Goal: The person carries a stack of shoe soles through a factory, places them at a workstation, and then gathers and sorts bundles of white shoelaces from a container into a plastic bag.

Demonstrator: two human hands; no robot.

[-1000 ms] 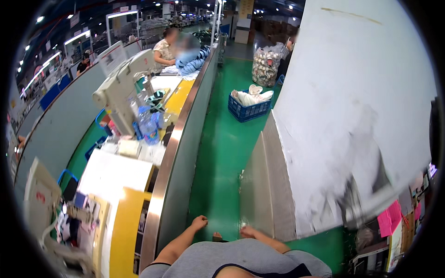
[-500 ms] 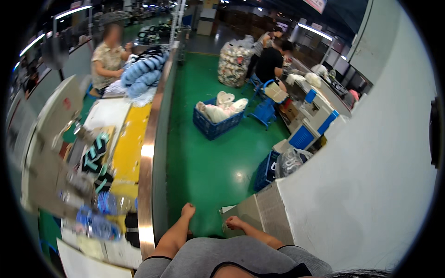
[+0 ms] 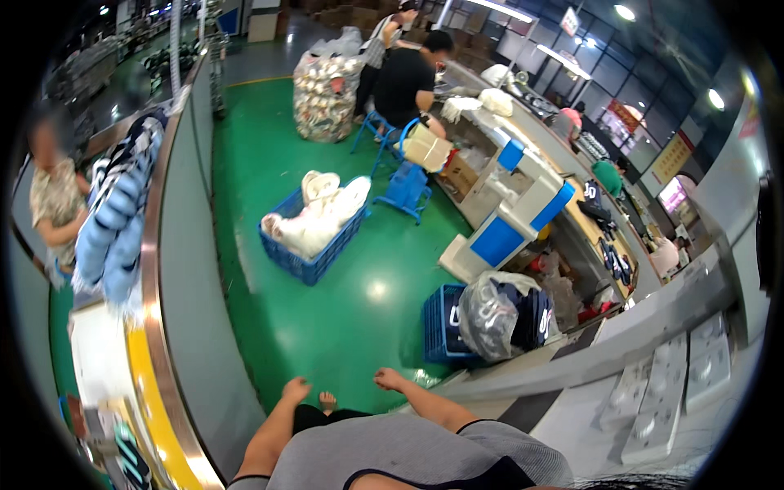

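My left hand (image 3: 297, 389) hangs low in front of me with its fingers curled in, and nothing shows in it. To its right, my right hand (image 3: 389, 379) is closed in a loose fist, likewise holding nothing that I can see. Both are apart from every object, above the green floor (image 3: 327, 335). Ahead of them stands a blue plastic crate (image 3: 314, 271) filled with white and pinkish soft pieces (image 3: 314, 219). Closer to my right hand is another blue crate (image 3: 441, 327), with a clear plastic bag of dark pieces (image 3: 498, 317) beside it.
A grey partition (image 3: 200, 245) with a copper-coloured edge runs along the left. Beyond it, a person (image 3: 59, 196) is near bundled blue fabric (image 3: 122, 212). Ahead are a large stuffed bag (image 3: 327, 94), a blue stool (image 3: 406, 192) and a seated person (image 3: 402, 86). Workbenches line the right.
My view has turned right and moved forward along the aisle. The crates look closer and further left, and more of the right-hand benches shows. Both hands stay low and curled.
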